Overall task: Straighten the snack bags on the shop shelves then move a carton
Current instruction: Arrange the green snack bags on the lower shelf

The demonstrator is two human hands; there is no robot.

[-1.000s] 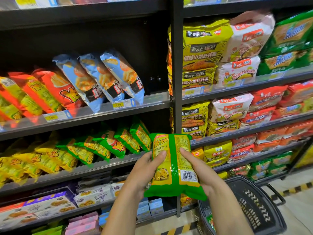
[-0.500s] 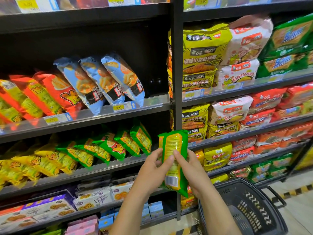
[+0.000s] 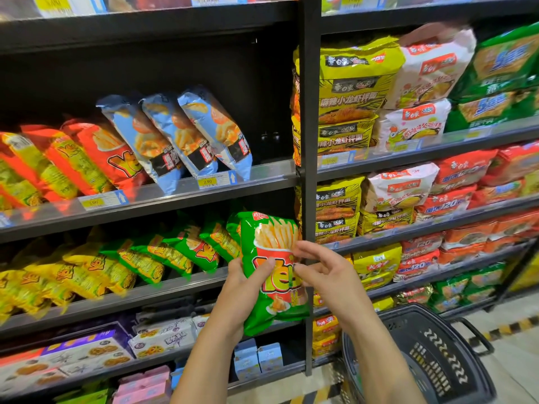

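The green fries bag (image 3: 271,301), between the hands, is being gripped at its edge by the left hand (image 3: 242,290). The right hand (image 3: 329,275), fingers loose and spread, is touching its front. It is being judged light, slippery and crushable, so seams are being preferred.

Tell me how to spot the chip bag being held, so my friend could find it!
Find the tall black metal shelf post in the middle. Just left of it, by the row of tilted green snack bags, the left hand grips a shiny green plastic bag. Only this one stands upright, front facing out, showing fries in a red box.
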